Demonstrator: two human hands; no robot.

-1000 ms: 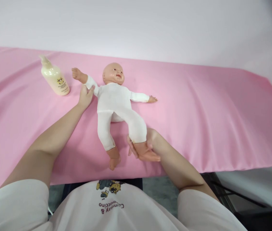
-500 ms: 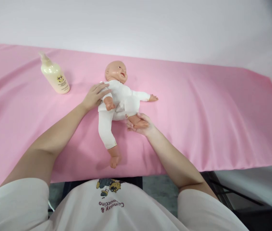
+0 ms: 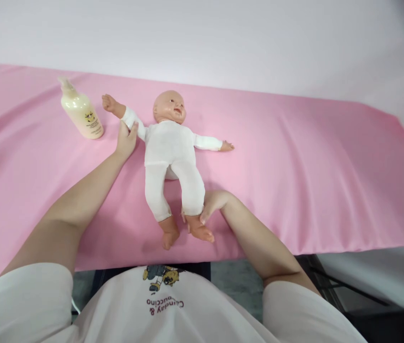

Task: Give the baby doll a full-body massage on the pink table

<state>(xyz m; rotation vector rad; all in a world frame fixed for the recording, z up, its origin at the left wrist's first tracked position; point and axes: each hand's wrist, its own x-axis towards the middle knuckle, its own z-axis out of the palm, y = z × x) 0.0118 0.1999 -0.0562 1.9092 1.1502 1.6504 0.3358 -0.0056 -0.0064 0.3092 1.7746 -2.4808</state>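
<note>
A baby doll (image 3: 169, 143) with a cloth body in white lies on its back, head away from me and feet toward me. Its arms are spread out to both sides. My left hand (image 3: 127, 140) is wrapped round the doll's raised arm on the left, its thumb showing near the elbow and most fingers hidden beneath. Around the doll's lower leg on the right, near the ankle, my right hand (image 3: 211, 207) is closed, thumb on top and fingertips showing on the inner side. The doll's other leg rests on the cloth, untouched.
A pump bottle of pale yellow liquid (image 3: 82, 114) stands left of the doll, close to its raised fist. Pink cloth (image 3: 295, 181) with folds covers the table, whose front edge runs just before my body. A pale wall (image 3: 202, 43) rises behind.
The doll's left-side arm has swung from across its body outward and up, with my left hand under it. My right hand has lowered the bent leg toward me, so it now lies straight.
</note>
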